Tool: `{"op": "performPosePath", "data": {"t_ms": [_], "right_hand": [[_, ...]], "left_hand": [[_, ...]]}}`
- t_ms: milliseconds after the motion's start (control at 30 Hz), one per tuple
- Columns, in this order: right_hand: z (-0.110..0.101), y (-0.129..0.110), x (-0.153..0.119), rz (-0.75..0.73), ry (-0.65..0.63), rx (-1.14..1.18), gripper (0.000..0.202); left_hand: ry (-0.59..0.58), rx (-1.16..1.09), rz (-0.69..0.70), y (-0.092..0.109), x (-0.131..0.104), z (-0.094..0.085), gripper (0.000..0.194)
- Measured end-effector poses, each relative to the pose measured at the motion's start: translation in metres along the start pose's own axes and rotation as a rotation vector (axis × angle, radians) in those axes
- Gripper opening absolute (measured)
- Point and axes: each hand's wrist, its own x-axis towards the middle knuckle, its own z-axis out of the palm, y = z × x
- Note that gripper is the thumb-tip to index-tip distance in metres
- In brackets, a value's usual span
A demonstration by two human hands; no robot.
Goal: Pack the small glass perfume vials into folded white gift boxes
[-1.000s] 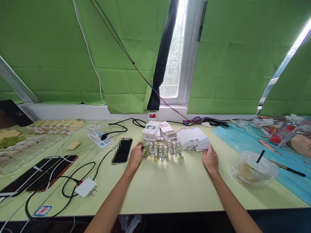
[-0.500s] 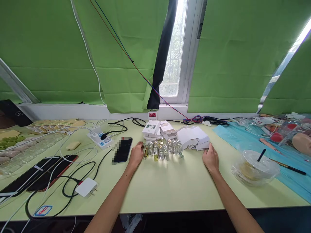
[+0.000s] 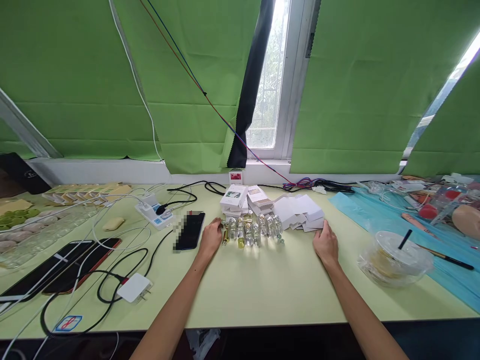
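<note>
Both hands rest on the pale yellow-green tabletop (image 3: 262,295), well apart, with the white boxes and shiny pieces between them. The left hand (image 3: 210,239) lies at the left end of a bunch of clear, glassy pieces (image 3: 248,234) (too small to make out what each one is), a few gold or yellowish. Its fingers are bent, and I can't tell whether that grip is closed on anything. The right hand (image 3: 325,245) sits at the near right corner of some loosely piled white cartons (image 3: 296,212); its grip is equally hard to read, fingertips pointing far and slightly left.

Just beyond the glassy pieces stand stacked printed boxes (image 3: 234,197), left of the plain cartons. Left of the left hand lies a dark phone (image 3: 195,232), and farther left a white power strip (image 3: 155,216). Over on the right, a clear lidded bowl (image 3: 393,265) with a black straw (image 3: 405,239) stands near a blue sheet (image 3: 358,212).
</note>
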Motion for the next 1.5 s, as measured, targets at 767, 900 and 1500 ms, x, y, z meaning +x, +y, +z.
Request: {"op": "performPosePath", "data": {"t_ms": [767, 900, 1500], "right_hand": [[-0.009, -0.01, -0.001, -0.089, 0.166, 0.187, 0.062], [-0.019, -0.027, -0.006, -0.155, 0.284, 0.268, 0.053], [-0.02, -0.08, -0.055, -0.635, -0.16, 0.529, 0.022]], "left_hand": [[0.153, -0.094, -0.029, 0.002, 0.003, -0.01, 0.033], [0.285, -0.136, -0.005, 0.012, -0.002, -0.022, 0.03], [0.276, -0.092, -0.027, 0.063, 0.023, -0.043, 0.04]]}}
